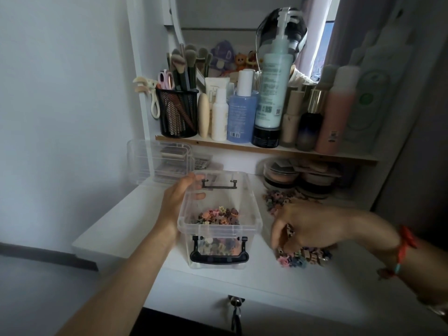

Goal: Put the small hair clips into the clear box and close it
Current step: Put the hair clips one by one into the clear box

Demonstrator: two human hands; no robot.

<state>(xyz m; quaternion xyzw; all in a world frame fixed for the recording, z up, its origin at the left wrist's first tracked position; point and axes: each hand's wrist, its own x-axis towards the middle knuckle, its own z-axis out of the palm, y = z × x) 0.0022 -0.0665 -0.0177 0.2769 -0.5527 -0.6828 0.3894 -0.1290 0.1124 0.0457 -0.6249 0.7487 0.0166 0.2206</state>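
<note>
The open top of the clear box (218, 230) is left free from above. Its left rim is gripped by the left hand (178, 198), so that side is blocked. The desk (116, 229) strip to the right is taken up by the right hand (310, 226), curled on hair clips (303, 257). Behind, headroom is cut by a shelf (266, 148), with stacked jars (281, 177) beneath. Bare desk is left at the front and far left.
</note>
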